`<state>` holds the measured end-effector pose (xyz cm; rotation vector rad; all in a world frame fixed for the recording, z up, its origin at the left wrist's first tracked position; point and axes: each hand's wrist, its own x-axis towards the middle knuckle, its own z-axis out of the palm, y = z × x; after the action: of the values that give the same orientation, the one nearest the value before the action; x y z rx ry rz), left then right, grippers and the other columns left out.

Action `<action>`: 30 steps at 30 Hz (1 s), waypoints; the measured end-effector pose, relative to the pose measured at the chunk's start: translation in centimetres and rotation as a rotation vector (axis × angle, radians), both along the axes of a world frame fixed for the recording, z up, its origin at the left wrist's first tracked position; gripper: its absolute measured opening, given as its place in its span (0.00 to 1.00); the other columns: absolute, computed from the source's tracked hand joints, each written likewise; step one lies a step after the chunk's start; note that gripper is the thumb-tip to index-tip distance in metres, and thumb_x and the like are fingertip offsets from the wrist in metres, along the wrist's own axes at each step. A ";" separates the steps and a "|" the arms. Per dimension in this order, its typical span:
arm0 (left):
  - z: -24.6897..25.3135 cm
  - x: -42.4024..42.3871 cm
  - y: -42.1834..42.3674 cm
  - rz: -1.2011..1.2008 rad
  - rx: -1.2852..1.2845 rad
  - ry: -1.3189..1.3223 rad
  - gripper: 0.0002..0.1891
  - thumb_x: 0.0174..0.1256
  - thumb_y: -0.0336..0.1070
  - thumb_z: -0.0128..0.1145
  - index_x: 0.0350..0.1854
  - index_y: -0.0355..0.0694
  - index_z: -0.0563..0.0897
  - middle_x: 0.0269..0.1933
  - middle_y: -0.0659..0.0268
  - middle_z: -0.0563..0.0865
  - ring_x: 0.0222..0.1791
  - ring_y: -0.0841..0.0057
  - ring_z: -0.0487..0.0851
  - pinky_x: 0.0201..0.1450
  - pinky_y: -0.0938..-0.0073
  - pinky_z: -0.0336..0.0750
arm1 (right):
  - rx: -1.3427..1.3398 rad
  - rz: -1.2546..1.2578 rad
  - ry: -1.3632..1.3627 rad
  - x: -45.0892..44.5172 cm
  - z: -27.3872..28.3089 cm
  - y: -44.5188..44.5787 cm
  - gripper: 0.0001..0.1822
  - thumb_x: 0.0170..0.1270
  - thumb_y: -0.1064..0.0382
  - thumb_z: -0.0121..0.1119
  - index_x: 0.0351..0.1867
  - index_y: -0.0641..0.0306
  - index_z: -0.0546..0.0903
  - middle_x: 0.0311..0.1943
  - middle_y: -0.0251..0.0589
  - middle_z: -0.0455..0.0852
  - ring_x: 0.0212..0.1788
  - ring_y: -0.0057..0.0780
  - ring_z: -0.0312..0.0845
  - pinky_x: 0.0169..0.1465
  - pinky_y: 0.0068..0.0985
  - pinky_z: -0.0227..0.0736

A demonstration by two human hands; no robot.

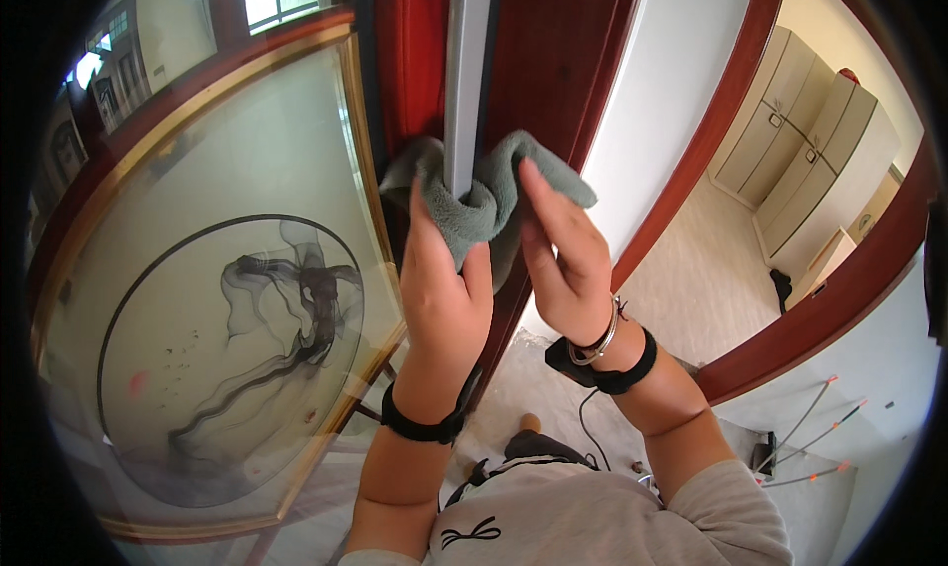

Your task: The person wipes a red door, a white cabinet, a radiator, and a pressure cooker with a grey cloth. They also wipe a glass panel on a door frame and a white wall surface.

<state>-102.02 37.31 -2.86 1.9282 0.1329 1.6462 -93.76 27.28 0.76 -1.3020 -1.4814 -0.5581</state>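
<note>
A grey-green cloth [474,221], fluffy like a towel, is looped around a narrow upright grey metal bar [461,84]. My left hand [444,292] presses the cloth's left part to the bar, thumb and fingers on either side of a fold. To the right of the bar, my right hand [570,258] holds the cloth's other part, its fingers pointing up along the fabric. Some fingertips are hidden behind the cloth. Behind the bar stands a dark red wooden panel [555,55].
On the left is a large gold-framed ink picture [244,344] behind shiny glass. A red-framed doorway [711,121] opens on the right, with pale wardrobes [807,136] beyond. Thin rods with orange tips [822,425] stand at lower right; a dark cable [589,425] lies on the floor.
</note>
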 end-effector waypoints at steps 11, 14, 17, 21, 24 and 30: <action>-6.4 -2.2 -0.1 -0.024 -0.025 0.125 0.23 0.59 0.26 0.57 0.57 0.26 0.71 0.48 0.45 0.82 0.44 0.49 0.82 0.45 0.62 0.77 | -0.173 0.075 0.186 -2.4 -8.3 0.0 0.37 0.52 0.85 0.46 0.68 0.65 0.65 0.48 0.51 0.81 0.42 0.43 0.79 0.48 0.25 0.73; -7.6 -2.2 -0.4 0.005 -0.008 0.122 0.23 0.59 0.25 0.56 0.58 0.25 0.71 0.48 0.44 0.81 0.44 0.49 0.82 0.45 0.62 0.77 | -0.186 0.118 0.204 -2.5 -10.3 -0.3 0.38 0.51 0.84 0.46 0.69 0.66 0.63 0.50 0.53 0.80 0.46 0.46 0.79 0.51 0.25 0.72; -8.0 -2.2 -0.6 0.029 0.003 0.131 0.24 0.59 0.24 0.54 0.59 0.24 0.69 0.51 0.42 0.80 0.46 0.48 0.81 0.47 0.61 0.77 | -0.193 0.142 0.195 -2.4 -10.6 -0.2 0.38 0.50 0.84 0.46 0.69 0.67 0.63 0.51 0.54 0.80 0.48 0.46 0.79 0.52 0.25 0.72; -7.8 -2.1 -0.9 0.082 0.053 0.139 0.27 0.61 0.23 0.51 0.63 0.22 0.64 0.58 0.36 0.74 0.56 0.41 0.75 0.57 0.59 0.72 | -0.140 0.107 0.102 -2.2 -8.6 0.2 0.38 0.48 0.83 0.49 0.67 0.70 0.64 0.45 0.52 0.80 0.41 0.46 0.78 0.47 0.28 0.73; -4.5 -1.5 -0.9 0.162 0.166 0.007 0.26 0.62 0.23 0.50 0.63 0.20 0.65 0.59 0.34 0.72 0.58 0.38 0.73 0.60 0.55 0.69 | -0.118 0.102 0.108 -2.0 -6.8 -0.3 0.37 0.46 0.83 0.50 0.65 0.71 0.67 0.39 0.50 0.81 0.38 0.44 0.78 0.44 0.29 0.73; -0.6 -1.4 -0.1 0.332 0.520 -0.013 0.21 0.63 0.21 0.49 0.59 0.18 0.68 0.59 0.32 0.72 0.58 0.38 0.73 0.58 0.51 0.70 | -0.028 0.090 0.029 -1.9 -5.6 -1.5 0.35 0.47 0.82 0.52 0.63 0.68 0.70 0.44 0.52 0.81 0.49 0.54 0.77 0.58 0.38 0.68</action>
<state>-103.41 37.19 -3.42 2.3768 0.0174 2.0654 -95.70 25.79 -4.85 -1.2532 -1.5201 -0.4600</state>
